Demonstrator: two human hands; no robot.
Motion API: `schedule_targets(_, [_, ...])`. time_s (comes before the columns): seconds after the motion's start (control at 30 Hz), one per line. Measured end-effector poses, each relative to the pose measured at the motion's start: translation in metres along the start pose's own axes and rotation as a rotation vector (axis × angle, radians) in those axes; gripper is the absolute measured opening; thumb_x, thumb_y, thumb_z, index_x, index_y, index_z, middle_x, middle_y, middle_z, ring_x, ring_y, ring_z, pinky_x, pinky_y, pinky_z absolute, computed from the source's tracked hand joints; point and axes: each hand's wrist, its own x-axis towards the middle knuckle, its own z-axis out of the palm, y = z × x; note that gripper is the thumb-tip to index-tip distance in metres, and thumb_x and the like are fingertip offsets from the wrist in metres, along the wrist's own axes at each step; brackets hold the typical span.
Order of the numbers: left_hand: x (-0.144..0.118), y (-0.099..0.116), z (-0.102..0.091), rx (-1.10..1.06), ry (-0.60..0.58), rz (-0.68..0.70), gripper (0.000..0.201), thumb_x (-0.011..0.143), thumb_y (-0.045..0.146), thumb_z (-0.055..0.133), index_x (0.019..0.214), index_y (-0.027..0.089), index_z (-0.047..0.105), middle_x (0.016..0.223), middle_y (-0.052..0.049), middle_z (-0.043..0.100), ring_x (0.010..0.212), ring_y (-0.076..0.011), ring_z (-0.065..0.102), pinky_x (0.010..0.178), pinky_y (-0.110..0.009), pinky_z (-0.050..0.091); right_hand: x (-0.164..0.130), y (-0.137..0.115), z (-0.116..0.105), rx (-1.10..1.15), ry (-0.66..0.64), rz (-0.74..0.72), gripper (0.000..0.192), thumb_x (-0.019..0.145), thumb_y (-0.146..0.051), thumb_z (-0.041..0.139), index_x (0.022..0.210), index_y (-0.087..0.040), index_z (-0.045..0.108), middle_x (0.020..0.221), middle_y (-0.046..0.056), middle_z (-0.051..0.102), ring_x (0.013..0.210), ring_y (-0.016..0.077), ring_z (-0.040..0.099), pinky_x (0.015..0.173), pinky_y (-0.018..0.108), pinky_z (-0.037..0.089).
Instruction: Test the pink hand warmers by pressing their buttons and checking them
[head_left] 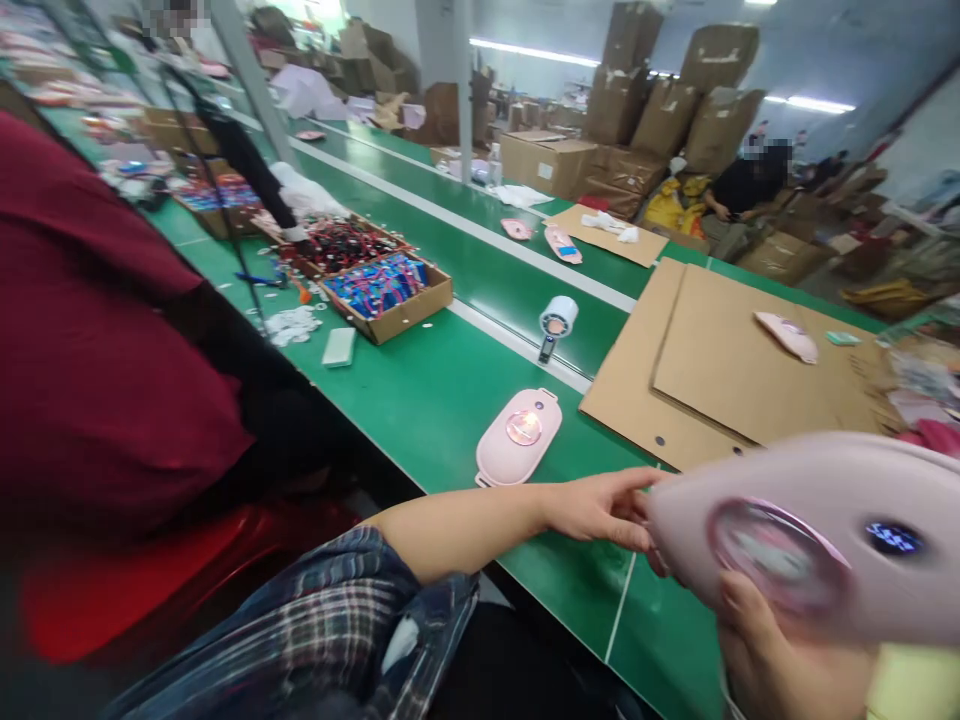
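Note:
I hold a pink oval device point(817, 535) close to the camera at the lower right; it has a round window and a small lit blue display. My left hand point(604, 508) reaches across from the left, its fingers pinching the device's left tip. My right hand point(757, 640) supports the device from below, thumb against its underside. A second pink device point(519, 436) of the same kind lies flat on the green table point(420, 400) just beyond my left forearm.
Flat cardboard sheets point(720, 370) lie at the right with another pink device point(787, 336) on them. A white roll-shaped item point(557, 320) sits by the conveyor belt point(487, 270). Open boxes of small parts point(382, 285) stand farther left. A person in dark red point(97, 330) sits close on my left. Stacked cartons fill the background.

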Motion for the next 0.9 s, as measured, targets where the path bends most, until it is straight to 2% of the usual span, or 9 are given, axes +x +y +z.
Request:
schedule_targets(0.1, [0.000, -0.004, 0.000, 0.041, 0.155, -0.038, 0.073, 0.077, 0.054, 0.079, 0.133, 0.020, 0.045, 0.098, -0.006, 0.065, 0.074, -0.0171, 0.069, 0.073, -0.033, 0.055, 0.014, 0.000, 0.003, 0.168, 0.075, 0.003, 0.057, 0.084, -0.052, 0.064, 0.131, -0.021, 0.056, 0.130, 0.011, 0.060, 0.117, 0.0323, 0.059, 0.094, 0.049, 0.053])
schedule_targets(0.17, [0.000, -0.004, -0.001, 0.083, 0.172, -0.066, 0.072, 0.077, 0.053, 0.079, 0.132, 0.019, 0.047, 0.098, -0.007, 0.065, 0.072, -0.0169, 0.068, 0.066, -0.029, 0.055, 0.025, -0.003, 0.002, 0.315, 0.142, -0.004, 0.054, 0.083, -0.043, 0.061, 0.132, -0.020, 0.057, 0.134, 0.011, 0.058, 0.122, 0.0314, 0.056, 0.103, 0.051, 0.047])
schedule_targets(0.23, [0.000, -0.002, 0.000, 0.139, 0.184, -0.084, 0.069, 0.076, 0.052, 0.080, 0.129, 0.018, 0.051, 0.100, -0.007, 0.064, 0.077, -0.0175, 0.067, 0.065, -0.027, 0.055, 0.033, -0.003, -0.001, 0.369, 0.211, -0.006, 0.053, 0.078, -0.032, 0.064, 0.128, -0.018, 0.060, 0.131, 0.010, 0.060, 0.121, 0.0294, 0.057, 0.107, 0.049, 0.044])
schedule_targets(0.37, [-0.001, 0.003, 0.002, 0.208, 0.192, -0.118, 0.069, 0.076, 0.053, 0.080, 0.130, 0.018, 0.054, 0.100, -0.005, 0.063, 0.077, -0.0157, 0.066, 0.066, -0.026, 0.056, 0.035, 0.002, -0.007, 0.297, 0.266, -0.008, 0.049, 0.079, -0.031, 0.064, 0.126, -0.016, 0.063, 0.119, 0.009, 0.067, 0.108, 0.0266, 0.063, 0.101, 0.045, 0.049])
schedule_targets(0.47, [-0.002, 0.003, 0.002, 0.235, 0.196, -0.143, 0.072, 0.075, 0.055, 0.080, 0.131, 0.018, 0.054, 0.102, -0.006, 0.063, 0.075, -0.0145, 0.066, 0.066, -0.025, 0.054, 0.031, 0.008, -0.006, 0.259, 0.300, -0.060, 0.048, 0.081, -0.032, 0.065, 0.126, -0.016, 0.063, 0.119, 0.008, 0.067, 0.108, 0.0257, 0.063, 0.101, 0.043, 0.049])
schedule_targets(0.7, [-0.001, 0.002, 0.001, 0.244, 0.218, -0.184, 0.072, 0.074, 0.054, 0.081, 0.130, 0.018, 0.055, 0.105, -0.006, 0.062, 0.080, -0.0164, 0.066, 0.069, -0.027, 0.056, 0.031, 0.012, -0.009, 0.296, 0.253, -0.003, 0.054, 0.080, -0.032, 0.063, 0.131, -0.014, 0.059, 0.126, 0.013, 0.064, 0.113, 0.0306, 0.062, 0.104, 0.051, 0.047])
schedule_targets(0.9, [0.000, 0.005, 0.003, 0.225, 0.217, -0.203, 0.073, 0.072, 0.056, 0.082, 0.128, 0.017, 0.055, 0.103, -0.006, 0.061, 0.077, -0.0154, 0.065, 0.067, -0.028, 0.056, 0.028, 0.014, -0.010, 0.286, 0.284, 0.012, 0.054, 0.079, -0.034, 0.066, 0.129, -0.014, 0.060, 0.119, 0.013, 0.066, 0.107, 0.0311, 0.064, 0.098, 0.051, 0.050])
